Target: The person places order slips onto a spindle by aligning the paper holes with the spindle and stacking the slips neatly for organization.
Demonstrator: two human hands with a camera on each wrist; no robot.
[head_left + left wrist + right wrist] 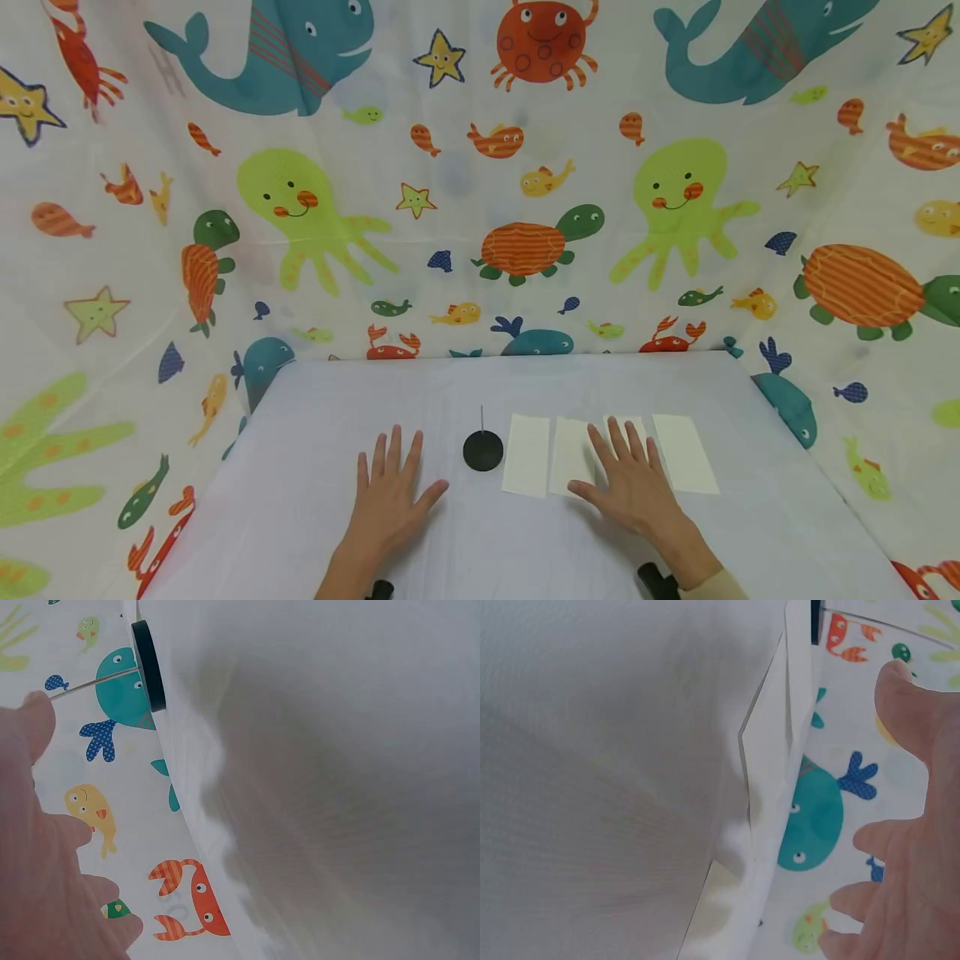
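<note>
A paper spike with a round black base and a thin upright metal pin stands mid-table. To its right, several white rectangular paper slips lie side by side in a row. My left hand, palm down with fingers spread, is left of the spike and holds nothing. Over the middle slips my right hand is spread likewise, partly hiding them. In the left wrist view, the spike's base shows beyond the thumb. The right wrist view has a slip beside the hand, which appears raised above the cloth.
A white cloth covers the table. Behind and along both sides hangs a curtain printed with sea animals. A dark wrist device sits at the right wrist, and another at the left.
</note>
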